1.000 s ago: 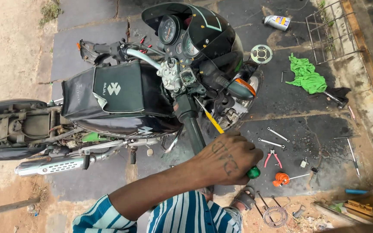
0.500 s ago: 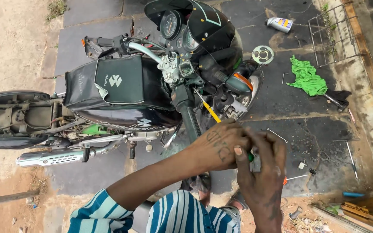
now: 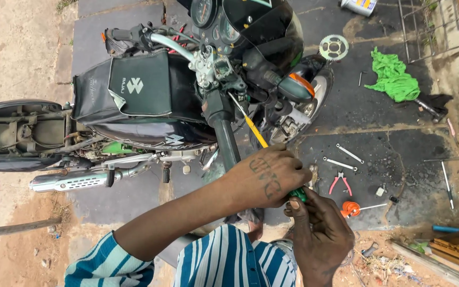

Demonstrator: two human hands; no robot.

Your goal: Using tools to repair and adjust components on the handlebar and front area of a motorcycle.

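Beside the black motorcycle (image 3: pixel 150 101), on dark paving slabs (image 3: pixel 378 111), the left hand (image 3: pixel 269 178) is closed in a fist around the green handle of a long screwdriver with a yellow shaft (image 3: pixel 253 127); the handle is almost wholly hidden inside the fist, only a green tip showing at its lower edge. The shaft slants up to the handlebar switch cluster (image 3: pixel 216 69), where its point is lost among the metal parts. The right hand (image 3: pixel 320 236) sits just below, fingers curled, thumb touching the green end of the handle; whether it grips anything else I cannot tell, as its palm faces away. The motorcycle's rear is cut off at the left edge, and its headlight cowl at the top. Near the front wheel lie a silver toothed sprocket (image 3: pixel 333 47), a crumpled green cloth (image 3: pixel 394 79), two silver spanners (image 3: pixel 343 158) and red-handled pliers (image 3: pixel 340 182). An orange round-headed tool (image 3: pixel 350 208) lies just right of the hands. A blue-and-white striped sleeve (image 3: pixel 107 263) covers the left upper arm, partly out of frame
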